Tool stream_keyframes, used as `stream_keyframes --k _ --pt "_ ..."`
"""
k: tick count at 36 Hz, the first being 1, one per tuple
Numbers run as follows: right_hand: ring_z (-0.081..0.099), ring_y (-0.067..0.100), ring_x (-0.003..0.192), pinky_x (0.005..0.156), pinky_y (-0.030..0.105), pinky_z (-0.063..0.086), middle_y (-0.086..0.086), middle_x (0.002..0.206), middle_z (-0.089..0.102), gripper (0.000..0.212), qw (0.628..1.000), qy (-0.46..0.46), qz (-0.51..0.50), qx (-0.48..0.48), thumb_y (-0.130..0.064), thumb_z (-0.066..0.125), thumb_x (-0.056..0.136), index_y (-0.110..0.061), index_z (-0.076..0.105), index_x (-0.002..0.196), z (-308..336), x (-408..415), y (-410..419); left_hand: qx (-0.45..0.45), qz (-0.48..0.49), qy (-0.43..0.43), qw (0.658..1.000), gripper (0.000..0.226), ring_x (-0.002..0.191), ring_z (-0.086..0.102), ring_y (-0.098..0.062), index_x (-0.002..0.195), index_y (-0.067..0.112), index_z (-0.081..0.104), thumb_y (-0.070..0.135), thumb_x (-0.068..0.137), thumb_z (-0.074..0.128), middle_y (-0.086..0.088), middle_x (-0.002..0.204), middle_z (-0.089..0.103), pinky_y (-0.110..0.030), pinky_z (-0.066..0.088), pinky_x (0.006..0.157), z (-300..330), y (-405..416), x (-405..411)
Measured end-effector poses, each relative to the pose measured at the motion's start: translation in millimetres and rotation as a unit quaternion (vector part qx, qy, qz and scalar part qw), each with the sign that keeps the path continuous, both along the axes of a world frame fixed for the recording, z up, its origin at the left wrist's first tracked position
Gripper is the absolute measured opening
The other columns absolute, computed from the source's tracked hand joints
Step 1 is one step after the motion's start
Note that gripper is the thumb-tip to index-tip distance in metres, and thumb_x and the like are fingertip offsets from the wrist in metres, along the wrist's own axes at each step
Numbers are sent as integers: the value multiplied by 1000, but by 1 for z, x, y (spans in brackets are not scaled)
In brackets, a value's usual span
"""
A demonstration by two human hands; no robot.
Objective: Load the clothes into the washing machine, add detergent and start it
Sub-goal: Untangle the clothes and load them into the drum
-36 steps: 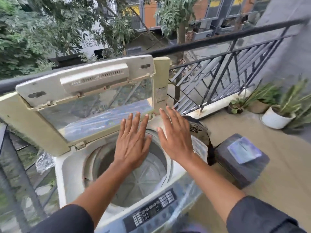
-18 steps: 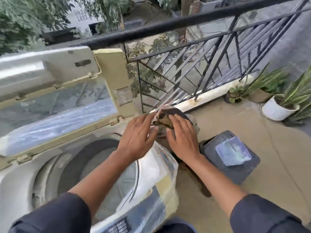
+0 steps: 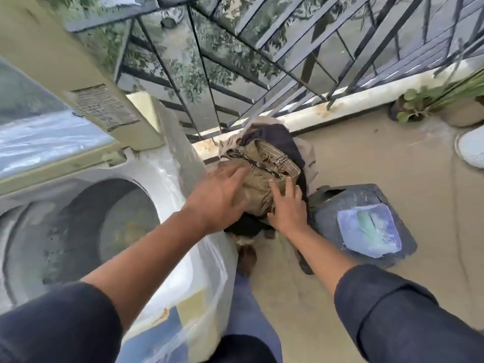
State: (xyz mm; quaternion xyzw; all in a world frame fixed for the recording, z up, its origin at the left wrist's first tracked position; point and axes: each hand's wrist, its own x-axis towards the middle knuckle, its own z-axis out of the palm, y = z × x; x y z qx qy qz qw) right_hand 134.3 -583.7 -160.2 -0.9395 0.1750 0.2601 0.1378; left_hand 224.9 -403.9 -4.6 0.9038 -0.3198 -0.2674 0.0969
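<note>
Balcony railing [image 3: 262, 61] behind clothes [image 3: 264, 179]; washing machine [image 3: 167, 184] left, bin [image 3: 366, 224] right.

both hands [image 3: 220, 195] moved from washer drum [image 3: 104, 231] onto clothes pile [image 3: 267, 174]

Home balcony: railing [image 3: 275, 56], potted plants [image 3: 416, 106], washing machine [image 3: 110, 205].

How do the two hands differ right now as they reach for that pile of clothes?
The left hand reaches across from over the washer, blurred, and lies on the left side of the olive garment. The right hand is sharp and rests on the garment's near right edge, beside the dark stool. Both have fairly straight, spread fingers, and neither has yet closed on the clothes.
</note>
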Motion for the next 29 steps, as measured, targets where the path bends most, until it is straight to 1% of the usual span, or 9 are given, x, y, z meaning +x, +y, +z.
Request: stream_keyframes --k 5,8,10,13,16,20,23,25,29 --pt "23 53 149 105 56 46 23 170 6 104 994 12 81 -70 -32 84 83 -42 17 162 -31 12 -9 17 22 32 999 63 144 46 -35 160 19 33 35 103 56 -11 158 49 -49 43 117 -18 -17 1" --pt "40 47 136 96 51 51 19 163 24 86 990 4 93 -108 -30 83 82 -41 37 153 -37 19 -16 26 32 41 998 64 149 40 -32 163 19 30 34 105 54 -10 161 44 -42 38 119 -20 -26 2" --pt "47 43 125 90 47 53 16 155 35 60 991 -17 88 -104 -23 77 87 -31 53 141 -39 24 -22 20 39 50 998 63 149 40 -31 162 19 32 33 105 54 -10 161 45 -42 37 120 -24 -29 4" --pt "53 40 115 83 44 55 12 138 50 25 996 -44 57 -55 -7 57 97 -14 69 118 -44 29 -32 13 54 61 997 60 148 41 -30 160 20 36 32 104 55 -9 160 47 -41 37 121 -30 -32 8" --pt "64 39 106 79 38 51 12 117 66 22 998 -62 11 -22 -9 50 99 -8 71 105 -40 37 -41 10 63 76 995 61 148 42 -29 160 18 37 31 104 56 -9 160 47 -39 35 121 -33 -33 10" --pt "71 34 87 75 36 58 9 90 74 22 988 -84 -116 52 -6 57 90 -13 76 86 -26 50 -43 -1 89 103 991 63 149 40 -28 161 19 35 32 104 57 -8 161 45 -40 34 124 -35 -28 10" --pt "70 22 83 81 37 60 -2 84 74 27 946 -147 -250 144 0 62 81 -24 71 73 -20 51 -47 1 101 108 989 65 148 41 -30 162 17 35 33 103 58 -10 160 46 -42 35 122 -34 -23 9" --pt "71 16 85 85 38 61 -5 87 75 28 907 -150 -324 224 2 71 82 -26 70 77 -5 53 -46 -3 111 111 988 65 146 42 -30 161 15 35 32 103 59 -11 159 47 -40 37 121 -30 -20 8" --pt "71 22 88 72 33 59 8 92 74 19 757 -119 -435 474 6 74 89 -12 72 93 48 55 -38 -12 132 129 983 79 147 41 -29 162 16 28 35 98 70 -9 162 40 -40 38 121 -18 -16 6"
